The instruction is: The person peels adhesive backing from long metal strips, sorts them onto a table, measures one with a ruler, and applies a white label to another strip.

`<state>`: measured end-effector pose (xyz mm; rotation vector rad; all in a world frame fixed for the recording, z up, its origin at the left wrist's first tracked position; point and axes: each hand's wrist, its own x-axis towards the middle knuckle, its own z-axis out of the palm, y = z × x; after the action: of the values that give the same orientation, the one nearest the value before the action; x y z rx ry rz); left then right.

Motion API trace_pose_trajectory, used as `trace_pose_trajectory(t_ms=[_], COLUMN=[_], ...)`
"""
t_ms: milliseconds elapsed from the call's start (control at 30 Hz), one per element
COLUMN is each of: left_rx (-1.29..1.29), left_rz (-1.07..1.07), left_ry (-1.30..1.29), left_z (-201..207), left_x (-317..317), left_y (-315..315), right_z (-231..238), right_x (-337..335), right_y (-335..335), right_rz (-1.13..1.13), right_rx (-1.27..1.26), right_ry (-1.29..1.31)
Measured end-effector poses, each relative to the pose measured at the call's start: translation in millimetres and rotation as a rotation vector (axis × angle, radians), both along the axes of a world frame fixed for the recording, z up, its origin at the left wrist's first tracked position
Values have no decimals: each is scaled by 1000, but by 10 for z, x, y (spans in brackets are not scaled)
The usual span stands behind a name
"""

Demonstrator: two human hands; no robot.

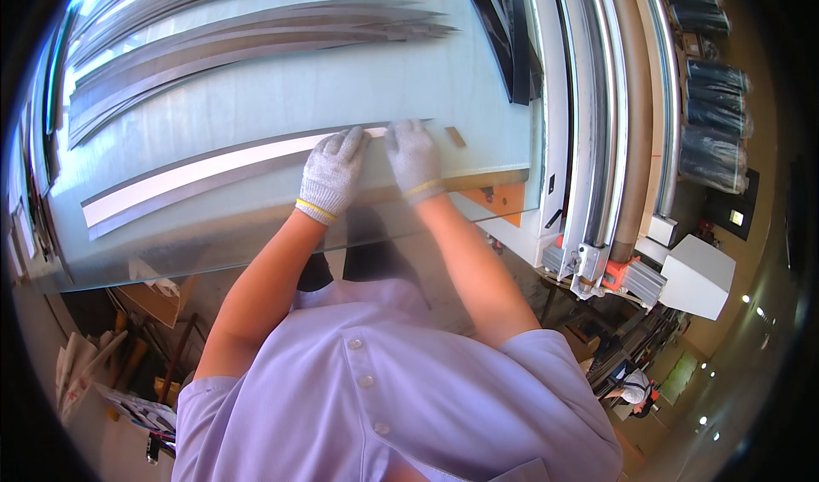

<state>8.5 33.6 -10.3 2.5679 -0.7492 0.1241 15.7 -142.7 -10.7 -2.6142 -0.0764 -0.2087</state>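
Observation:
A long, thin grey strip (162, 199) with a white band along its middle lies slantwise on the glass-like table top (281, 90). My left hand (331, 173), in a pale knitted glove with a yellow cuff edge, has its fingers bent over the strip toward its right end. Close beside it, my right hand (413, 159) wears a matching glove and is somewhat blurred. Its fingers are curled at the strip's right end, and whatever they hold is hidden. Just right of that hand, a small brown piece (456, 136) lies apart on the table.
Stacks of long grey strips (247, 47) spread over the table's far left. Dark angled bars (499, 38) lie at the far right. Beyond the table's right edge stands a machine with long rollers (627, 115). Another person (636, 388) is in the distance, lower right.

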Motion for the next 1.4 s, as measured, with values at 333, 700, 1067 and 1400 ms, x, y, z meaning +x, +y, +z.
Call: trace_pose_trajectory(t_ms=[333, 700, 1067, 1400], left_rx=[-30, -8, 86, 204], left_rz=[-5, -6, 32, -74], left_ry=[-30, -4, 78, 113], left_z=[-18, -15, 171, 239], left_x=[-13, -17, 89, 233], left_y=[-4, 0, -101, -82], right_z=[-7, 15, 77, 60], right_x=[-284, -103, 36, 125], right_y=[104, 199, 237, 127], right_rz=[136, -157, -256, -241], right_rx=[-93, 170, 80, 163], right_ry=[-24, -52, 178, 270])
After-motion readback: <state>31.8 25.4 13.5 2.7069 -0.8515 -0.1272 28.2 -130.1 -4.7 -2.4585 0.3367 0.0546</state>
